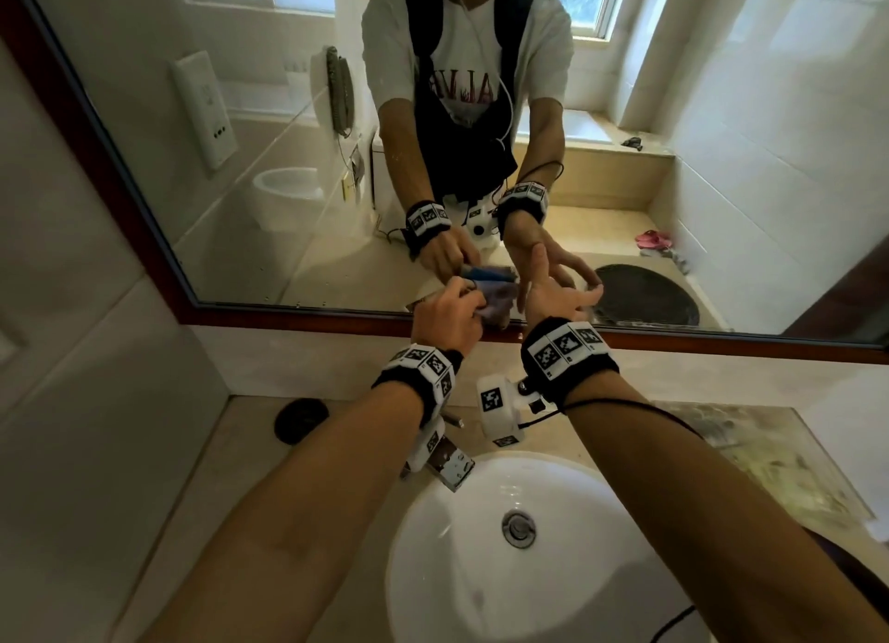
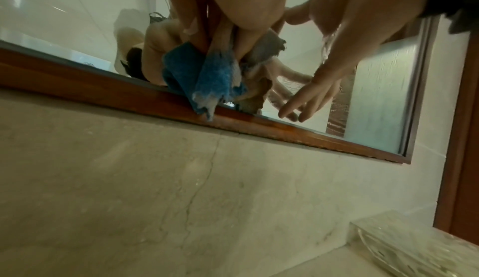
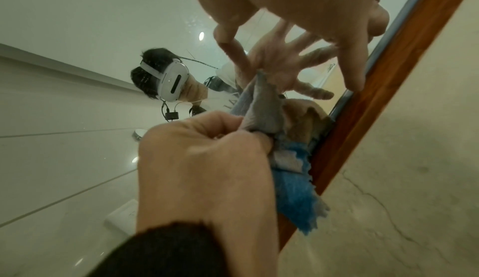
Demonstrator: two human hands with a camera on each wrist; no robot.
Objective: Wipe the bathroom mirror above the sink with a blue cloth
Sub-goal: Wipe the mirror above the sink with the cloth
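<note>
While both arms are reaching over the sink [image 1: 481,570], the left hand [image 1: 445,317] is gripping the cloth [image 2: 210,82] at the bottom edge of the mirror [image 1: 269,170]. Its fingers [image 3: 204,129] are curling tightly round a bunched upper part of the cloth, which is blue with grey patches. The lower part of the cloth is hanging over the mirror's wooden frame [image 2: 98,88] and touching it. The right hand [image 1: 560,296] is hovering just right of the cloth, fingers [image 2: 298,101] spreading wide and holding nothing; whether their tips are touching the glass I cannot tell. Below the mirror, the faucet [image 1: 450,464] is sitting at the sink's rear rim, partly hidden by the left wrist. The counter [image 1: 250,454] is carrying a dark round item [image 1: 301,418] left of the faucet. A clear patterned box [image 2: 414,246] is lying on the counter near the mirror's lower right corner.
</note>
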